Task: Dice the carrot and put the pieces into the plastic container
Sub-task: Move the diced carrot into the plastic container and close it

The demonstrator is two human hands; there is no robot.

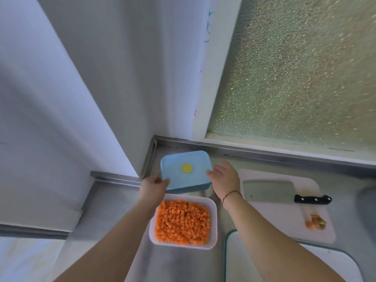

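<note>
A white plastic container (213, 208) sits on the steel counter, filled with diced carrot (183, 221). Just behind it a light blue lid (177, 176) with a yellow round sticker is tilted up off the counter. My left hand (153, 185) grips the lid's left edge, thumb on top. At the lid's right edge is my right hand (224, 180), fingers straight and spread, touching or nearly touching it. A few carrot scraps (316, 221) lie on the white cutting board (284, 216) to the right.
A cleaver (270, 191) with a black handle lies on the cutting board. A second white board with a teal rim (236, 261) sits at the front right. Walls close off the left and back, with a frosted window (295, 68) behind the counter.
</note>
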